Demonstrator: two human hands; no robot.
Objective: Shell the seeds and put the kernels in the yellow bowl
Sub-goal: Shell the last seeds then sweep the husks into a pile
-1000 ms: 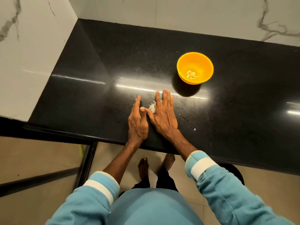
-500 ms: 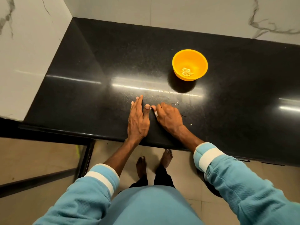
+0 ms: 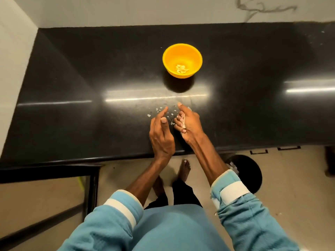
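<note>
Close to the front edge of the glossy black stone countertop [image 3: 81, 78], about midway along it: right hand [image 3: 190, 124] with fingers curled round a clump of pale seed pieces [image 3: 183, 122], and just beside it the left hand [image 3: 161, 136], turned on edge, fingers straight and holding nothing. Scattered on the surface around and just beyond the fingertips, small whitish shell flakes [image 3: 158, 109]. Farther back toward the rear edge, well apart from both hands, a round yellow plastic bowl [image 3: 172, 55] standing upright with a small heap of pale kernels [image 3: 181, 68] at its bottom
</note>
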